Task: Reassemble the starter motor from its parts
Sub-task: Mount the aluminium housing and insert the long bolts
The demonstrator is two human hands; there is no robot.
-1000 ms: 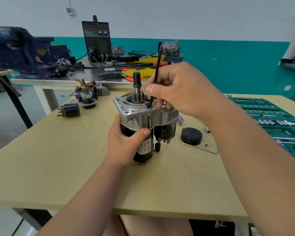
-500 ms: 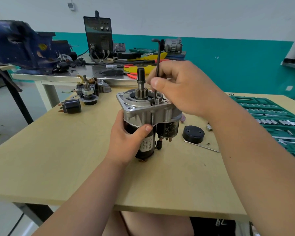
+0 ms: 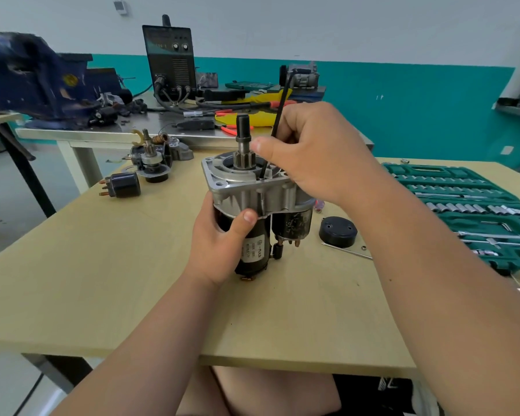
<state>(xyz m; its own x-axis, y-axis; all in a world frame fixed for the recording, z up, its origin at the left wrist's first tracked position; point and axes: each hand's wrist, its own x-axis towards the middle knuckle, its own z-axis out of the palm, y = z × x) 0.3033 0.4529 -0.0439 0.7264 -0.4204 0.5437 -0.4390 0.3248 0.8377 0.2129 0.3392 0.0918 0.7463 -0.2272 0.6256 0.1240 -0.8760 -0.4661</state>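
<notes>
The starter motor (image 3: 252,199) stands upright on the wooden table (image 3: 102,280), silver nose housing and pinion shaft on top, black body below. My left hand (image 3: 219,244) grips the black body, thumb against the housing's lower edge. My right hand (image 3: 315,157) pinches a long black hex key (image 3: 281,109), whose lower tip sits in the housing's top face next to the pinion. A black round end cap (image 3: 338,231) lies on the table to the right, with a thin metal rod (image 3: 347,250) in front of it.
A green socket set case (image 3: 469,211) lies open at the right. At the back left are a black solenoid (image 3: 122,184) and a cluster of spare starter parts (image 3: 156,157). Behind, a metal bench carries a blue vise (image 3: 36,82) and a black welder unit (image 3: 170,61).
The hex key's bent upper end has swung round between frames as my right hand turns it. My left hand keeps its grip on the motor body.
</notes>
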